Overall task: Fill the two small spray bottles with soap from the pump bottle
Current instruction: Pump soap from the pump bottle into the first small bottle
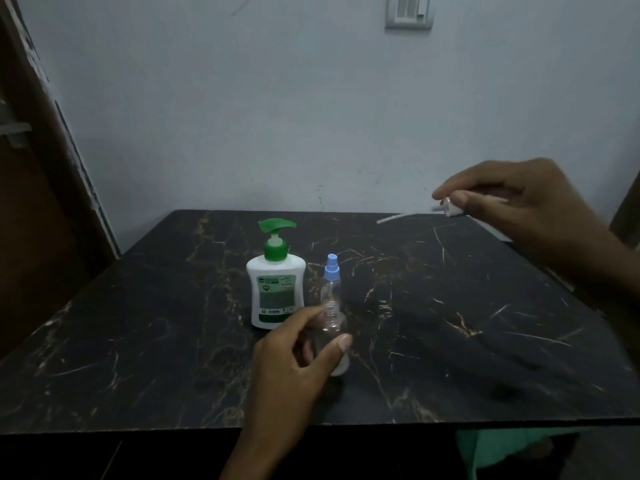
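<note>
Nearest the camera, the left hand (298,355) curls around an uncapped clear spray bottle (333,336) standing on the desk (485,341), thumb on its right side and fingers behind its left; a little white soap shows at the bottle's bottom. Just beyond it stands the second spray bottle (331,284), clear with its blue spray cap on, and touching or nearly touching the first (the overlap makes it hard to tell). Just left of that sits the white pump bottle (276,282) with its green pump head turned right. Up at the far right, well apart from the bottles, the right hand (526,206) hovers above the desk, thumb and fingers pinching a white spray cap (450,206) whose thin dip tube (398,218) points left.

Open desk lies to the left of the bottles and across the whole right half beneath the raised hand. Its near edge runs just below the left wrist; its far edge meets the wall.

Black marble-look surface with gold veins, dim light. Pale wall (277,116) behind carries a switch plate (409,11); a brown door (31,202) stands at left.
</note>
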`<state>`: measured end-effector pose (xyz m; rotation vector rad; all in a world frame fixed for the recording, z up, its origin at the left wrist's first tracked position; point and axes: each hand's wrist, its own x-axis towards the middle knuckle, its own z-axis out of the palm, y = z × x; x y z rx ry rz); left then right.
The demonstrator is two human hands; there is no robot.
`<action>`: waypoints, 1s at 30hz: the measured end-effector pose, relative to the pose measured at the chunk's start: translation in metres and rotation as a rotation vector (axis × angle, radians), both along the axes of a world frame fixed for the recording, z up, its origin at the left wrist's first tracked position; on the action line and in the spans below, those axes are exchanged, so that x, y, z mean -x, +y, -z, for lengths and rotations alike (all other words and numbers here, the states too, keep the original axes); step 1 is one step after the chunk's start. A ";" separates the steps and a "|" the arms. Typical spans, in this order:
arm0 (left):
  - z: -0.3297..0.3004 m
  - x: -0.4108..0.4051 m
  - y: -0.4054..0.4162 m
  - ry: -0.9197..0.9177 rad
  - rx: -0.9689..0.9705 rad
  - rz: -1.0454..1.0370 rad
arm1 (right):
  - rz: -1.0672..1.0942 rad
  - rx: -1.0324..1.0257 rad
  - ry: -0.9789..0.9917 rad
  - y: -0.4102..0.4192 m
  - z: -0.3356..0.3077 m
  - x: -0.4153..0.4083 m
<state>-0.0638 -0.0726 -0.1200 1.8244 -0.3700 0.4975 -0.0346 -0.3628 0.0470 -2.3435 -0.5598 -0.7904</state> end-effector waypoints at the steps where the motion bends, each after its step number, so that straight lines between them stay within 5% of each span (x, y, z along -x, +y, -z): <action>1: 0.001 0.005 0.003 -0.008 0.033 -0.011 | 0.073 -0.045 0.034 0.000 0.019 -0.017; 7: 0.002 0.032 0.009 -0.005 0.074 -0.008 | 0.112 -0.135 0.378 0.060 0.122 -0.102; 15: 0.010 0.045 0.018 0.037 0.047 -0.006 | -0.112 -0.121 0.513 0.106 0.147 -0.151; 24: 0.001 0.028 0.009 0.058 0.042 -0.014 | -0.166 -0.187 0.534 0.104 0.155 -0.144; 30: -0.017 0.004 0.003 0.022 0.001 -0.043 | 0.004 -0.304 0.360 0.062 0.140 -0.106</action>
